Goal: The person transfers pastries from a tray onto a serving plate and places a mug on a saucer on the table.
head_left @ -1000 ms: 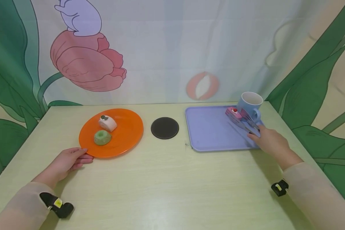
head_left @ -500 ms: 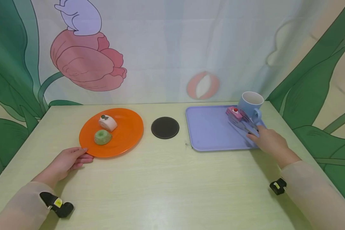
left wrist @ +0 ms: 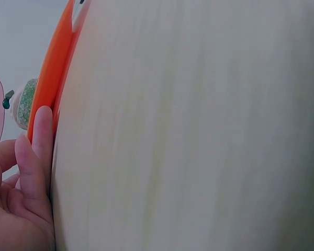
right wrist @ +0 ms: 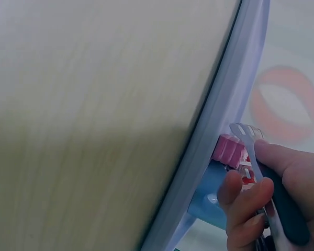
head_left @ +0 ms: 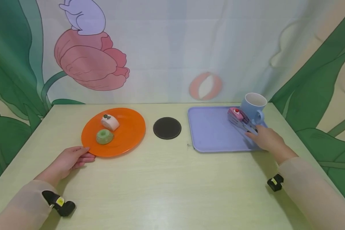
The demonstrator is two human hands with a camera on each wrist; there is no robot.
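Note:
In the head view my left hand (head_left: 72, 161) pinches the near left rim of an orange plate (head_left: 129, 135), thumb on top and fingers below. A green ring-shaped cake (head_left: 104, 136) and a white roll cake (head_left: 110, 122) sit on this plate. My right hand (head_left: 268, 140) grips metal tongs (right wrist: 259, 162) with dark handle grips. Their tips are spread over the right part of a lavender tray (head_left: 210, 134), on either side of a pink cake slice (head_left: 235, 112) with a red top. Whether the tips touch the slice, I cannot tell.
A light blue mug (head_left: 253, 107) stands at the tray's back right corner, close behind the tongs. Between plate and tray lies a round black coaster (head_left: 167, 128). A printed curtain (head_left: 161, 57) hangs behind the table's back edge.
My right hand has shifted slightly left and forward with the tongs, and their arms look a little closer together. The left hand stays on the plate. The head view has turned slightly left.

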